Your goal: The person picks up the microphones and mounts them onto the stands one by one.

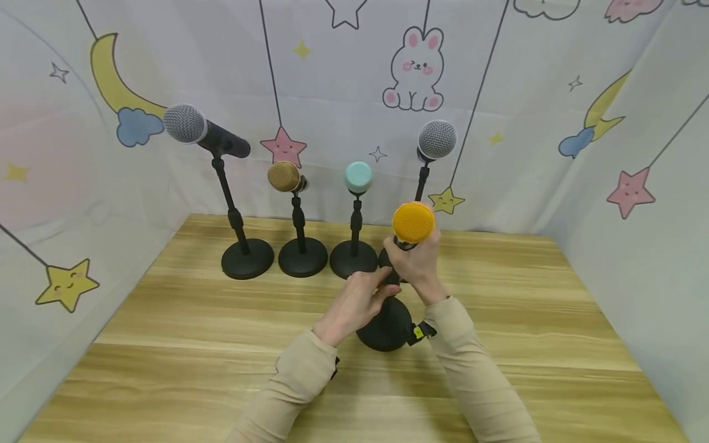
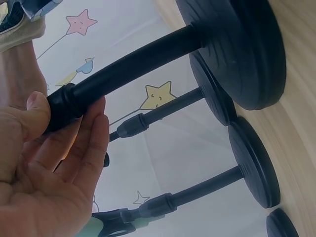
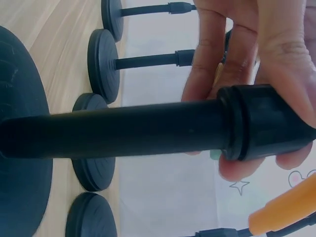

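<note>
A microphone with an orange head tops a black desk stand, whose round base sits on the table. My right hand grips the microphone just below its head; some fingers are hidden behind it. Lower down, my left hand pinches the stand's black collar between thumb and fingers. The stand's straight pole runs from that collar to the base. In the right wrist view, part of the orange handle shows at lower right.
Along the back stand a large silver-headed microphone, a gold one, a mint one and another silver one, each on a black stand. A patterned cloth hangs behind the wooden table.
</note>
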The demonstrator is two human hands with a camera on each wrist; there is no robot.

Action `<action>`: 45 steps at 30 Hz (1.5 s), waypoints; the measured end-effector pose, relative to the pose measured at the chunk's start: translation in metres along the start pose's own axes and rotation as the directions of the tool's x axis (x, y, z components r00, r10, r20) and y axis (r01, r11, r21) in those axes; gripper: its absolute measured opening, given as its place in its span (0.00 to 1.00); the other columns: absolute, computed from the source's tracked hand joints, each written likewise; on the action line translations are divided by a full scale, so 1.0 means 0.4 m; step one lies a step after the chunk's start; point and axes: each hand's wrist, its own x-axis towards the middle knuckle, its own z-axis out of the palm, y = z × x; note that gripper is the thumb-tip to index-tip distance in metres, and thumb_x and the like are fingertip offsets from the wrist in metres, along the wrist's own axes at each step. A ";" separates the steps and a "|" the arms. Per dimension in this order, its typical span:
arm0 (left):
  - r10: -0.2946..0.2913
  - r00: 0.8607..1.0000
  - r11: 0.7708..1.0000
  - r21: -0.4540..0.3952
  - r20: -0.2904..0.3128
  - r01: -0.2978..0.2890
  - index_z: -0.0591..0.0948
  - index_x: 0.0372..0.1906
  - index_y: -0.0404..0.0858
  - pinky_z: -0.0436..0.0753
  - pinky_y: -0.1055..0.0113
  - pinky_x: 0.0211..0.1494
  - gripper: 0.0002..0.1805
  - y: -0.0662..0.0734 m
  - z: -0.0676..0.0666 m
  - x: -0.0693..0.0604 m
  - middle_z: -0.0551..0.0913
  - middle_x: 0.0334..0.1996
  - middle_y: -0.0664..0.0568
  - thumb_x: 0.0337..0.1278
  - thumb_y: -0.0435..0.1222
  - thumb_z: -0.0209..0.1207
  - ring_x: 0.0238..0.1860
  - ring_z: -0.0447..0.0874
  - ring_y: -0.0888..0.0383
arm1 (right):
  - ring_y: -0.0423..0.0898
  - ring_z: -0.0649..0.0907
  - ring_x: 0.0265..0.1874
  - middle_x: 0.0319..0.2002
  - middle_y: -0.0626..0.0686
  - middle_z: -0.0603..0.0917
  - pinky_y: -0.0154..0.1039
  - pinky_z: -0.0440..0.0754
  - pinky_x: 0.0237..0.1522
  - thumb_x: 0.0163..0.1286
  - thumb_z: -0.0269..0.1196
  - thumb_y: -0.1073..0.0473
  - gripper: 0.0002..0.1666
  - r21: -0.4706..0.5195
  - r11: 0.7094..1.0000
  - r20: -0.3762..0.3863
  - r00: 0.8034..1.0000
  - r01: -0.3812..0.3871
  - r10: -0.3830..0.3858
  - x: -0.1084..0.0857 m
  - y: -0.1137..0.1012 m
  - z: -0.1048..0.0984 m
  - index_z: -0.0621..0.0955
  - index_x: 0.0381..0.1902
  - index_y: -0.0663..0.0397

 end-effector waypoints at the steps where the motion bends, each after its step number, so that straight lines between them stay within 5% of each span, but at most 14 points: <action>1: -0.001 1.000 1.000 0.000 0.000 0.001 0.77 0.36 0.39 0.65 0.78 0.22 0.08 0.000 0.000 0.000 0.72 0.18 0.56 0.71 0.38 0.58 0.18 0.68 0.67 | 0.44 0.73 0.31 0.34 0.65 0.75 0.33 0.74 0.43 0.52 0.63 0.69 0.27 -0.003 1.000 -0.003 1.000 -0.001 0.001 0.000 0.000 0.001 0.69 0.50 0.74; 12: -0.004 1.000 1.000 -0.024 0.010 0.004 0.77 0.36 0.40 0.67 0.77 0.24 0.08 -0.003 -0.003 -0.003 0.75 0.20 0.54 0.71 0.39 0.58 0.20 0.71 0.66 | 0.47 0.73 0.29 0.31 0.65 0.76 0.36 0.72 0.37 0.50 0.62 0.70 0.25 -0.075 0.997 0.011 1.000 0.030 -0.030 0.002 0.001 0.001 0.71 0.48 0.74; 15: 0.017 1.000 0.996 -0.091 0.023 -0.015 0.79 0.41 0.39 0.78 0.75 0.32 0.06 -0.009 -0.001 0.001 0.83 0.27 0.50 0.72 0.38 0.58 0.27 0.83 0.62 | 0.43 0.72 0.28 0.30 0.64 0.75 0.35 0.72 0.37 0.50 0.62 0.70 0.25 -0.042 0.999 0.028 1.000 0.014 -0.013 0.000 0.005 -0.005 0.71 0.47 0.74; 17: 0.023 0.999 0.977 -0.213 0.043 -0.014 0.78 0.49 0.37 0.84 0.71 0.45 0.08 -0.015 0.001 0.005 0.87 0.38 0.46 0.72 0.37 0.57 0.39 0.88 0.57 | 0.41 0.73 0.28 0.29 0.63 0.75 0.33 0.72 0.38 0.51 0.62 0.70 0.25 -0.006 1.000 0.047 0.999 0.003 -0.002 0.000 0.007 -0.009 0.70 0.47 0.73; 20: -0.002 0.997 0.890 -0.455 0.082 0.040 0.72 0.64 0.36 0.83 0.63 0.61 0.18 -0.020 0.003 0.012 0.83 0.57 0.41 0.75 0.36 0.53 0.58 0.84 0.48 | 0.39 0.74 0.31 0.32 0.65 0.76 0.32 0.73 0.42 0.51 0.63 0.69 0.26 0.057 0.998 0.078 0.997 0.007 -0.011 0.002 0.010 -0.011 0.69 0.48 0.74; 23: -0.051 0.996 0.792 -0.604 0.078 0.088 0.65 0.72 0.37 0.81 0.65 0.63 0.23 -0.018 0.009 0.016 0.77 0.65 0.39 0.77 0.34 0.50 0.64 0.79 0.43 | 0.43 0.76 0.37 0.38 0.61 0.77 0.32 0.73 0.50 0.50 0.63 0.68 0.27 0.117 0.993 0.099 0.994 0.031 -0.043 0.008 0.012 -0.007 0.69 0.47 0.75; 28: -0.090 0.996 0.753 -0.653 0.023 0.083 0.68 0.69 0.35 0.82 0.65 0.61 0.22 -0.016 0.019 0.017 0.76 0.61 0.37 0.76 0.34 0.52 0.60 0.80 0.40 | 0.50 0.76 0.46 0.44 0.56 0.77 0.34 0.70 0.58 0.50 0.65 0.68 0.26 0.153 0.988 0.122 0.992 0.010 -0.028 0.009 0.015 -0.004 0.71 0.46 0.77; 31: -0.110 0.993 0.722 -0.685 0.034 0.103 0.69 0.70 0.36 0.81 0.60 0.64 0.23 -0.015 0.019 0.016 0.75 0.63 0.39 0.77 0.39 0.52 0.60 0.80 0.43 | 0.44 0.77 0.46 0.44 0.52 0.78 0.33 0.71 0.57 0.52 0.67 0.69 0.27 0.152 0.988 0.136 0.991 -0.027 0.007 0.005 0.014 -0.006 0.71 0.48 0.76; 33: -0.129 0.990 0.681 -0.721 0.054 0.128 0.69 0.71 0.39 0.79 0.58 0.66 0.26 -0.014 0.017 0.014 0.75 0.65 0.41 0.76 0.43 0.53 0.62 0.80 0.46 | 0.39 0.77 0.44 0.44 0.44 0.78 0.32 0.73 0.56 0.52 0.68 0.70 0.28 0.146 0.988 0.138 0.990 -0.047 0.027 0.002 0.011 -0.007 0.71 0.49 0.75; 35: -0.144 0.987 0.616 -0.774 0.072 0.147 0.67 0.73 0.40 0.76 0.56 0.70 0.29 -0.014 0.015 0.012 0.73 0.68 0.42 0.74 0.47 0.54 0.64 0.77 0.51 | 0.35 0.78 0.44 0.45 0.38 0.78 0.31 0.74 0.55 0.52 0.68 0.70 0.28 0.139 0.989 0.139 0.990 -0.056 0.036 0.001 0.008 -0.007 0.71 0.50 0.74; 37: -0.147 0.985 0.527 -0.836 0.088 0.153 0.65 0.75 0.41 0.72 0.55 0.74 0.33 -0.014 0.015 0.011 0.70 0.71 0.43 0.73 0.49 0.55 0.67 0.74 0.55 | 0.34 0.78 0.43 0.45 0.36 0.77 0.31 0.74 0.54 0.52 0.69 0.70 0.28 0.132 0.989 0.139 0.989 -0.058 0.040 0.000 0.006 -0.005 0.71 0.50 0.74; 41: -0.130 0.987 0.365 -0.921 0.092 0.134 0.59 0.78 0.39 0.65 0.60 0.78 0.40 -0.012 0.017 0.013 0.64 0.74 0.45 0.69 0.51 0.57 0.71 0.67 0.61 | 0.34 0.77 0.44 0.45 0.44 0.79 0.31 0.74 0.55 0.53 0.68 0.68 0.27 0.122 0.991 0.135 0.990 -0.062 0.046 0.001 0.001 0.001 0.72 0.50 0.74; 45: -0.136 0.987 0.269 -0.956 0.081 0.116 0.55 0.78 0.38 0.67 0.71 0.74 0.46 -0.010 0.019 0.016 0.63 0.74 0.50 0.64 0.52 0.61 0.71 0.66 0.65 | 0.34 0.78 0.42 0.43 0.56 0.80 0.29 0.76 0.53 0.54 0.67 0.68 0.27 0.125 0.991 0.131 0.991 -0.055 0.038 0.001 -0.003 0.009 0.72 0.50 0.74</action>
